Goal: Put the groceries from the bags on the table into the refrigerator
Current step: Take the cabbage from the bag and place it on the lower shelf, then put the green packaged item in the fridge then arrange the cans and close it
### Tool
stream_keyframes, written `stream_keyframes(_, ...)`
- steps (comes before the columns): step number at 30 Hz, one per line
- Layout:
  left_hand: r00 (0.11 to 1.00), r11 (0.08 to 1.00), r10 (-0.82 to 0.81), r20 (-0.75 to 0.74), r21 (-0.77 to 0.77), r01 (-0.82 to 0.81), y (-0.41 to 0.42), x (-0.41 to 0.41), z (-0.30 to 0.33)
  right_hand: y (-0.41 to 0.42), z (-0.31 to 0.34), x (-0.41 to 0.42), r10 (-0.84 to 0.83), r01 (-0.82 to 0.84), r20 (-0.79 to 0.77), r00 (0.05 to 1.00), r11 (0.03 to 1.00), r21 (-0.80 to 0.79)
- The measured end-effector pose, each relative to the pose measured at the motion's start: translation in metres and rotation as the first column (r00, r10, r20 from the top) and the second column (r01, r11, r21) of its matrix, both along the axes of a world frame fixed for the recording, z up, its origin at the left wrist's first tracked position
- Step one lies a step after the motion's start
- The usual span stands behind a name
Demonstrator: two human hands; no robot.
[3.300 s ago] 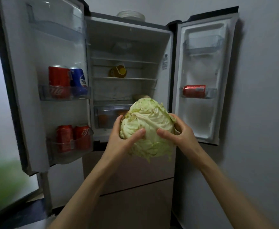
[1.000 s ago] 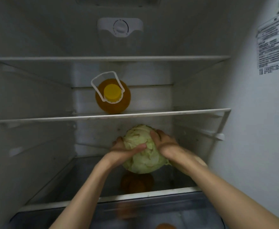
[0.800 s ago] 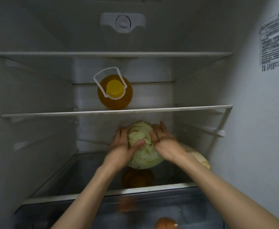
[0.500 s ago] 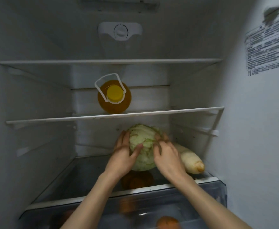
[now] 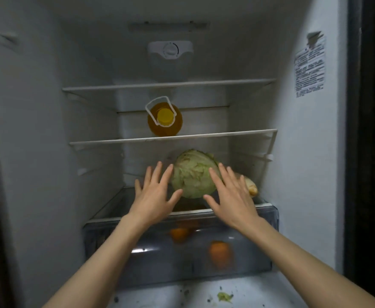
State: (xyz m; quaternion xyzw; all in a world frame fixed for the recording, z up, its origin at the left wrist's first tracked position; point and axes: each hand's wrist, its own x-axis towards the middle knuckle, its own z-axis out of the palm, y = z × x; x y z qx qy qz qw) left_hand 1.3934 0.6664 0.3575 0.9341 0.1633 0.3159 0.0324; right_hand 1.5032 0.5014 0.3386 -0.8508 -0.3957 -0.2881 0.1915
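Observation:
A pale green cabbage [image 5: 193, 174] sits on the glass shelf [image 5: 115, 203] over the crisper drawer, inside the refrigerator. My left hand [image 5: 155, 196] is spread flat just left of the cabbage, fingers straight and holding nothing. To the right of the cabbage my right hand [image 5: 231, 196] is also spread with straight fingers, and it covers part of a pale long radish [image 5: 250, 185] lying behind it. Whether either hand still touches the cabbage is unclear.
A yellow-capped oil bottle [image 5: 164, 120] lies on the middle shelf [image 5: 226, 134]. Oranges [image 5: 219, 252] show through the clear crisper drawer [image 5: 160, 258]. A scrap of cabbage leaf [image 5: 224, 296] lies on the ledge below. The top shelf [image 5: 204, 83] is bare. A label [image 5: 310, 65] sticks to the right wall.
Both hands carried the cabbage into the fridge, set it on the lowest shelf, then let go and spread open. The view has drawn back.

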Motion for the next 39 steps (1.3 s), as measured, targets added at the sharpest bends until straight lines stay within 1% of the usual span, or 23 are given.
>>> stream_keyframes(2,0.998,0.998,0.058,0.011,0.034,-0.059,-0.014,-0.03,-0.004,-0.012,-0.002,-0.021,0.023,-0.023,0.022,0.999,1.0,-0.001)
stream_keyframes(5,0.988,0.985,0.145,0.043,0.089,-0.149,-0.043,-0.078,-0.025,-0.032,-0.018,-0.059,0.12,-0.119,0.037,0.992,0.993,-0.005)
stream_keyframes(8,0.973,0.967,0.232,-0.023,0.111,-0.228,-0.072,-0.125,-0.052,-0.048,-0.047,-0.097,0.227,-0.223,0.113,0.967,0.974,-0.049)
stream_keyframes(9,0.97,0.967,0.24,-0.04,0.101,-0.235,-0.077,-0.136,-0.058,-0.051,-0.052,-0.105,0.24,-0.235,0.115,0.964,0.97,-0.059)
stream_keyframes(10,0.962,0.961,0.264,-0.068,0.103,-0.256,-0.084,-0.154,-0.063,-0.054,-0.056,-0.117,0.26,-0.253,0.083,0.962,0.964,-0.084)
stream_keyframes(12,0.94,0.938,0.33,-0.085,0.138,-0.317,-0.094,-0.194,-0.064,-0.058,-0.059,-0.145,0.31,-0.303,0.038,0.95,0.944,-0.129)
stream_keyframes(14,0.92,0.915,0.388,-0.06,0.146,-0.377,-0.103,-0.24,-0.063,-0.06,-0.053,-0.179,0.379,-0.371,0.071,0.923,0.923,-0.108)
stream_keyframes(16,0.916,0.905,0.402,-0.009,0.157,-0.396,-0.113,-0.284,-0.058,-0.06,-0.044,-0.216,0.444,-0.438,0.087,0.892,0.896,-0.075)
stream_keyframes(18,0.911,0.894,0.411,0.002,0.191,-0.404,-0.127,-0.325,-0.056,-0.062,-0.041,-0.253,0.508,-0.508,0.09,0.857,0.861,-0.023)
stream_keyframes(20,0.911,0.888,0.411,0.025,0.214,-0.406,-0.141,-0.367,-0.06,-0.066,-0.045,-0.291,0.577,-0.579,0.068,0.814,0.815,0.012)
stream_keyframes(22,0.905,0.877,0.417,0.083,0.224,-0.425,-0.154,-0.413,-0.07,-0.071,-0.058,-0.332,0.651,-0.652,0.051,0.758,0.758,0.027)
stream_keyframes(24,0.881,0.857,0.463,0.098,0.203,-0.473,-0.164,-0.463,-0.083,-0.073,-0.071,-0.376,0.712,-0.713,0.036,0.702,0.701,0.035)
stream_keyframes(27,0.811,0.802,0.583,0.051,0.126,-0.584,-0.179,-0.548,-0.101,-0.071,-0.087,-0.456,0.78,-0.779,-0.016,0.625,0.625,0.05)
stream_keyframes(31,0.685,0.684,0.728,-0.026,0.081,-0.725,-0.203,-0.677,-0.12,-0.066,-0.103,-0.586,0.863,-0.864,-0.099,0.496,0.502,0.049)
stream_keyframes(34,0.533,0.538,0.842,-0.076,0.078,-0.839,-0.227,-0.781,-0.129,-0.067,-0.108,-0.691,0.91,-0.918,-0.149,0.388,0.395,0.021)
stream_keyframes(39,0.315,0.322,0.94,-0.13,0.035,-0.946,-0.286,-0.936,-0.138,-0.066,-0.11,-0.844,0.969,-0.977,-0.122,0.215,0.211,-0.04)
